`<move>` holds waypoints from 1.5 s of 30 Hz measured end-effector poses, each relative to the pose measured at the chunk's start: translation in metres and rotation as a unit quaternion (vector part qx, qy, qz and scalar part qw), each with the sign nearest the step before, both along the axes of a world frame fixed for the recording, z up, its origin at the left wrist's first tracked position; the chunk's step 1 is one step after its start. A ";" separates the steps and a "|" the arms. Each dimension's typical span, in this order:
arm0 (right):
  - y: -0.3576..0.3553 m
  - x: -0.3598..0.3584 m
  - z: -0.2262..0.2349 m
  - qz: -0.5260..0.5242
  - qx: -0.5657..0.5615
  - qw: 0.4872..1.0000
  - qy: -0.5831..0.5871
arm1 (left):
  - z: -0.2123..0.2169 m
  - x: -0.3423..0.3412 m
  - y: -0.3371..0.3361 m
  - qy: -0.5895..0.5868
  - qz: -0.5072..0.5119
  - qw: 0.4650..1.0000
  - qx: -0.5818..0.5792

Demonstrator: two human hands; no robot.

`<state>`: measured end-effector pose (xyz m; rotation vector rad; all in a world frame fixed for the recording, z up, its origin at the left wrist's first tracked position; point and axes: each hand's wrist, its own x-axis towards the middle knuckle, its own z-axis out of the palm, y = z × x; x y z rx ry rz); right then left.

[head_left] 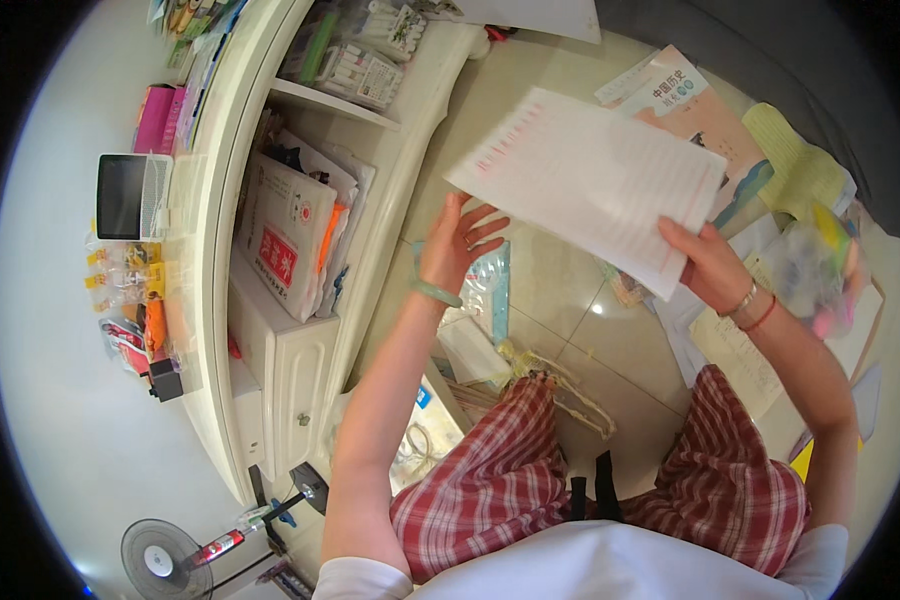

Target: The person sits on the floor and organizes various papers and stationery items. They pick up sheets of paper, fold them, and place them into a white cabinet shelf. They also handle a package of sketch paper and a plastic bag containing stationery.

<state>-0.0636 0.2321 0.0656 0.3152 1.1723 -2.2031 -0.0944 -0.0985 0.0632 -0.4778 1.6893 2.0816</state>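
One white printed sheet (595,180), long axis slanting from upper left down to lower right, hangs above the tiled floor (560,290), its lower right corner pinched by the right hand (708,262), the left hand (458,243) spread open just below its left edge, textbooks (690,105) lying beyond the sheet.

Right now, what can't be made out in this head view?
- Right hand: fingertips hidden behind the paper sheet.
- Left hand: open beside the sheet; contact unclear.
- Textbook: partly covered by the sheet.
- Plastic bag: contents blurred.
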 end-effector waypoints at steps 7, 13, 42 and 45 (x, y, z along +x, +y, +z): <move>-0.096 -0.120 0.032 0.024 0.074 0.976 0.204 | 0.004 -0.032 -0.005 0.093 0.097 0.982 0.135; -0.182 -0.202 0.026 0.005 -0.006 0.974 0.227 | 0.019 -0.058 0.001 0.123 0.128 0.965 0.192; -0.380 -0.340 0.051 -0.057 -0.034 0.981 0.184 | 0.004 -0.026 -0.032 0.043 0.167 0.966 0.193; -0.371 -0.345 0.051 -0.032 -0.051 0.976 0.211 | 0.000 -0.024 -0.019 0.034 0.151 0.968 0.197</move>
